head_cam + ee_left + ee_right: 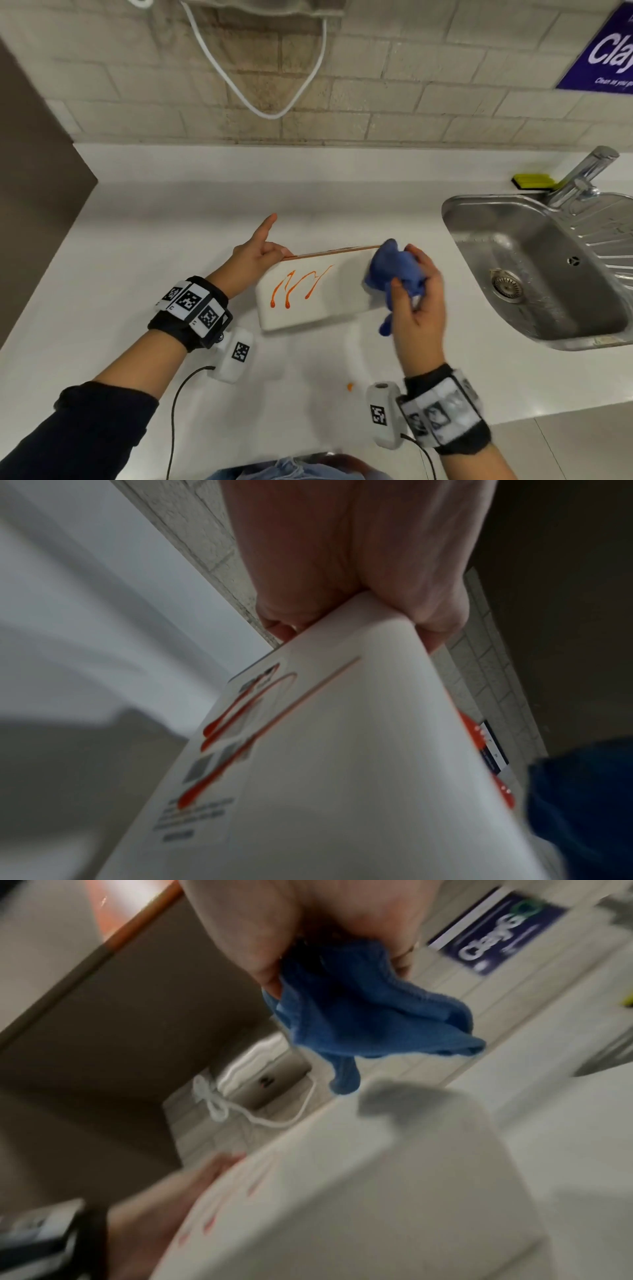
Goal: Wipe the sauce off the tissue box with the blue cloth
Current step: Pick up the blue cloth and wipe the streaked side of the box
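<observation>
Tissue box [318, 294]: white, lying at the centre of the head view on the white counter [154, 240], tilted up on its near edge.
Sauce [298, 284]: orange squiggles running across the box's facing side, left of centre.
Left hand [255, 255]: reaching in from lower left, gripping the box's upper left corner, thumb on one face and curled fingers behind, index finger pointing away.
Right hand [416, 294]: rising from lower right, palm turned inward, fingers curling round the blue cloth [394, 274].
Blue cloth: bunched, sitting at the box's right end, one tail hanging down.
Sink [534, 267]: filling the right of the frame.
</observation>
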Motion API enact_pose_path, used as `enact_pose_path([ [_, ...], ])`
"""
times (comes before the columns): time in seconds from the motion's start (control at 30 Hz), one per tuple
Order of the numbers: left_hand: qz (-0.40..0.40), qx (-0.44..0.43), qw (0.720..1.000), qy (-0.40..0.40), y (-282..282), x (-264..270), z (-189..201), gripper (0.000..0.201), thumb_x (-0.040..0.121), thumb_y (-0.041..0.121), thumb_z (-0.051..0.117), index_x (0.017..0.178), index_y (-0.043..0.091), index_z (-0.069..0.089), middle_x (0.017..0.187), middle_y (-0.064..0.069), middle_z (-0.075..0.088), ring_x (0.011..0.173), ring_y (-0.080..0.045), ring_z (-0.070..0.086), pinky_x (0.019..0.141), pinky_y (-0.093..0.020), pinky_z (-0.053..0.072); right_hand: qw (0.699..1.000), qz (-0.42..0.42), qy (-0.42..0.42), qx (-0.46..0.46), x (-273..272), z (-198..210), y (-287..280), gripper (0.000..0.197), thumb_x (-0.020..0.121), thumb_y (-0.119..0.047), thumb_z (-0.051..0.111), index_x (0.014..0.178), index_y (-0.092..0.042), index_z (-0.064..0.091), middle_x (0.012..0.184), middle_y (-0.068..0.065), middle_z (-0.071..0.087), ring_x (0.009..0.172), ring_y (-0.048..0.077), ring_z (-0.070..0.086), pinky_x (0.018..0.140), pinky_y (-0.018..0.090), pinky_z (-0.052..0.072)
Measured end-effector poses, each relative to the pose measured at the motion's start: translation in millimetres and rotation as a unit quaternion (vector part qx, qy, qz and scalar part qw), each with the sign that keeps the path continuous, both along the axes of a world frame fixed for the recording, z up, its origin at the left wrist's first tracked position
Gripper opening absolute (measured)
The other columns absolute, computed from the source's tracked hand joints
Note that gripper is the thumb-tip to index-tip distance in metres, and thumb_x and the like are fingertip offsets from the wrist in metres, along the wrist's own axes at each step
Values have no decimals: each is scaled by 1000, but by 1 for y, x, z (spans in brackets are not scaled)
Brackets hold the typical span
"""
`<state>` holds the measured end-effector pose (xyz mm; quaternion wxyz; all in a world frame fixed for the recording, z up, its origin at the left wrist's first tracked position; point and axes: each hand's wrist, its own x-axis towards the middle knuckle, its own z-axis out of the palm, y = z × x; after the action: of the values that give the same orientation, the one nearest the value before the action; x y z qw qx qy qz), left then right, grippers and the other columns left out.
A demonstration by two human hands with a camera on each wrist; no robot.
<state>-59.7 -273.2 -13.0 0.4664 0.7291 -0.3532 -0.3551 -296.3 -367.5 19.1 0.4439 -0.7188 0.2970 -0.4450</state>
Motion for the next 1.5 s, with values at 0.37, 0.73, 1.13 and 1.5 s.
enact_pose_path([
  [0.37, 38, -65, 997, 20, 1, -1, -6, 50, 95, 25, 41, 141, 34, 24, 109, -14, 67, 107, -22, 60, 108, -35, 37, 983, 107, 138, -56, 83, -60, 41, 46, 92, -25, 42, 137, -31, 30, 150, -14, 16, 142, 1, -3, 114, 23, -16],
  [0.73, 24, -33, 998, 54, -3, 8, -7, 61, 89, 47, 36, 144, 37, 10, 104, -5, 69, 108, -17, 59, 113, -36, 27, 887, 376, 217, -159, 67, -61, 37, 37, 78, -14, 42, 110, -18, 61, 127, -4, 61, 131, -16, 18, 115, 22, -3],
  [1.13, 33, -39, 998, 41, 3, -4, -3, 57, 97, 32, 32, 144, 37, 1, 97, 7, 68, 110, -14, 57, 114, -33, 24, 960, 99, 25, 260, 9, -23, -24, 23, 87, -35, 56, 95, -13, 58, 73, 3, 61, 62, 9, 61, 58, 30, 47],
  [1.5, 44, -44, 998, 24, 5, -7, 1, 55, 97, 31, 32, 145, 32, 6, 100, 2, 68, 108, -15, 57, 108, -26, 28, 973, 75, 75, 205, 49, -66, 7, 59, 74, -63, 40, 115, -22, 51, 95, -16, 66, 66, -3, 55, 52, 4, 42],
])
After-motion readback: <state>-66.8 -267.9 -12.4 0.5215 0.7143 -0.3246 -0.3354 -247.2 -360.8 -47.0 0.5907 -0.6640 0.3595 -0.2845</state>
